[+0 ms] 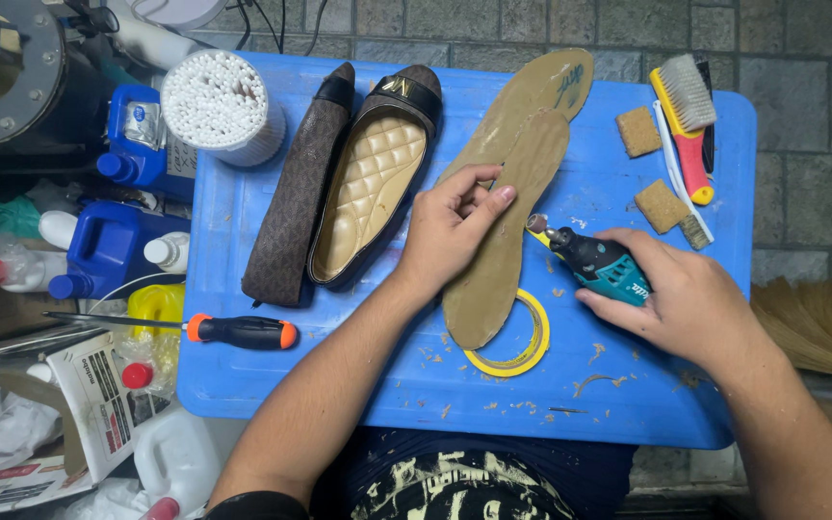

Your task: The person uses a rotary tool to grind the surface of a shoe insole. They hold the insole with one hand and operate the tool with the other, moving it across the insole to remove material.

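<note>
My left hand presses down on a tan shoe sole that lies on a blue plastic tabletop. My right hand grips a teal and black rotary tool; its sanding tip sits at the sole's right edge. A second tan sole lies partly under the first. A roll of yellow tape lies beneath the sole's near end.
Two brown flat shoes lie left of the soles, one on its side. Also here: a tub of cotton swabs, an orange-handled screwdriver, a brush, sanding blocks, blue bottles at the left, and scattered shavings.
</note>
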